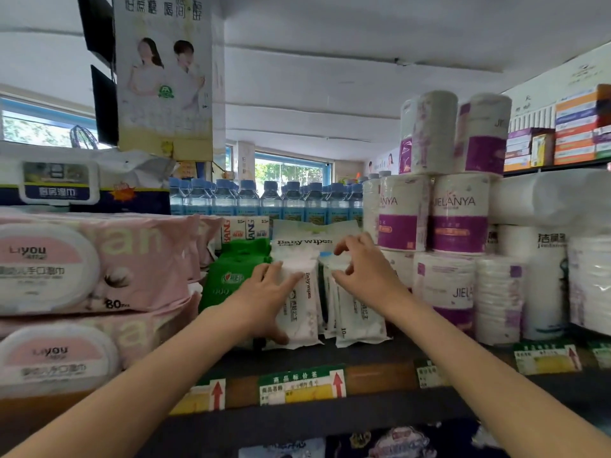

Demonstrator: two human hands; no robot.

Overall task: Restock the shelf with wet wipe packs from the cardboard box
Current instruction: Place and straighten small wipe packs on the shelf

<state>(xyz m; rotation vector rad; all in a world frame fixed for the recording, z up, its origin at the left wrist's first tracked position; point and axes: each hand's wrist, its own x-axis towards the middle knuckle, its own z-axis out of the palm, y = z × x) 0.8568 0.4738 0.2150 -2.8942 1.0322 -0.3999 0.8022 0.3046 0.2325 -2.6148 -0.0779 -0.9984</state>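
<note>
I found my left hand (264, 292) gripping the upright baby wipes pack (299, 305) on the shelf (380, 352), my right hand (360, 266) at its 3 o'clock, fingers loosely apart; soft, light, slippery film, best held by its flanks.

Bright window daylight, soft overall blur, edges bowed by wide-angle lens.

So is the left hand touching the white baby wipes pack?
Touching. The head view shows the left hand pressed against the side of the upright white plastic baby wipes pack, fingers wrapped over its top and thumb at its bottom edge.
</note>
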